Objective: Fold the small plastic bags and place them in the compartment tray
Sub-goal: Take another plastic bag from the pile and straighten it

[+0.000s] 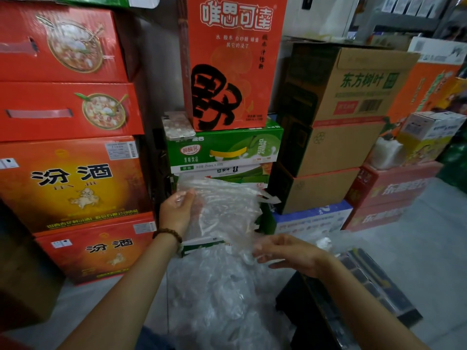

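one clear plastic bag (225, 208) held up in front of the stacked cartons, spread almost flat, its torn-looking handles toward the right. left hand (177, 210) raised, palm toward the bag, thumb and fingers (187, 195) closed on the upper left edge, only lightly bent. wooden bead bracelet (168, 233) on this wrist. right hand (285, 251) lower, back of the hand upward, fingers (260, 253) half curled and pinching the lower right edge of the same bag; a little blurred there, so not possible to tell the grip of each finger. under both hands, a loose pile of clear bags (214, 299) on the floor. just right of the pile, beside and partly under the right forearm, a dark compartment tray (384, 284). behind, red cartons (63, 183) at the left, a green carton (227, 147) in the middle with a phone (178, 125) lying on top, brown cartons (341, 147) at the right.
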### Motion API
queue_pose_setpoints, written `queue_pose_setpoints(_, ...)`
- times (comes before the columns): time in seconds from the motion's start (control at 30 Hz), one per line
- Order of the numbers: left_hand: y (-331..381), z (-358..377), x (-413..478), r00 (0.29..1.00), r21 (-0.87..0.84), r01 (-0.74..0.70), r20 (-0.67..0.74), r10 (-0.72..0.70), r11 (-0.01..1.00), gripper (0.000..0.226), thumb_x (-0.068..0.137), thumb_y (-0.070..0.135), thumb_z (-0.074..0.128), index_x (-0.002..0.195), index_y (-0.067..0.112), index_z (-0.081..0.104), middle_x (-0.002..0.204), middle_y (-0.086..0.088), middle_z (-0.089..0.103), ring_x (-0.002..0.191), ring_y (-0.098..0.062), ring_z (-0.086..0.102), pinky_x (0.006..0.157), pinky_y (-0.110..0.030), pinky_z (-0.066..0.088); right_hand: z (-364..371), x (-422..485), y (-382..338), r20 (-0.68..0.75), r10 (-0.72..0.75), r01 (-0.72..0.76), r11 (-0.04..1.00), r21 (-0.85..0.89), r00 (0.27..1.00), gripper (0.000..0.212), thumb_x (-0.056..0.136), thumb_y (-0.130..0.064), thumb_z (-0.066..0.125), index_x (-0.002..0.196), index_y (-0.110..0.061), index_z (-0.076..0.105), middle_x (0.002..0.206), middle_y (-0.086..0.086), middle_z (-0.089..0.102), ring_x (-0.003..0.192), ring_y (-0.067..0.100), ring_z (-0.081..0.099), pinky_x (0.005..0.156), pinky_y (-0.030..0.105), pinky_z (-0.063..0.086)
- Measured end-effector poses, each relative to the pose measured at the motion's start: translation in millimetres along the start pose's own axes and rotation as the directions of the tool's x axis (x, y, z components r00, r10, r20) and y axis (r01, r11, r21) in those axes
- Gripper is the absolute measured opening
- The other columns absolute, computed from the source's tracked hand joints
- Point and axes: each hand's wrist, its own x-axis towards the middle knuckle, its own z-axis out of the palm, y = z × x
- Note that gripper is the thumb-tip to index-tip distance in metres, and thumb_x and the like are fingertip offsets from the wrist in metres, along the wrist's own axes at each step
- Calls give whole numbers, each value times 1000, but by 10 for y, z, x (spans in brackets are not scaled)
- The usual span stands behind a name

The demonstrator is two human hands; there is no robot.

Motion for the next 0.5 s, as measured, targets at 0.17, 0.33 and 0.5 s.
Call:
queue_pose_setpoints(0.17, -107, -77, 99, 995, -28, -16, -99, 13, 999, 16, 95, 23, 58, 80, 20, 66, 83, 2, 68, 90, -22, 66, 83, -32, 54, 19, 13, -32, -107, -39, 56, 986, 160, 993, 16, 91, -30, 63, 90, -16, 69, 74, -6, 67, 69, 4, 63, 65, 16, 48)
queue_pose_setpoints(0.33, -49, -74, 34, 988, 6, -33, -151, 34, 999, 16, 97, 21, 54, 81, 18, 59, 78, 6, 61, 72, -2, 56, 61, -11, 46, 11, 48, -21, -233, -67, 111, 978, 179, 970, 13, 92, -26, 63, 91, -15, 70, 80, -3, 70, 75, 6, 64, 70, 20, 48)
queue_pose_setpoints(0.5, -59, -101, 60, 982, 9, -45, -182, 46, 999, 18, 96, 24, 56, 80, 17, 61, 78, 7, 61, 74, -5, 57, 64, -13, 45, -20, 72, -27, -432, -107, 227, 944, 238, 896, 12, 93, -17, 60, 88, -9, 68, 73, 1, 69, 74, 13, 63, 71, 24, 47)
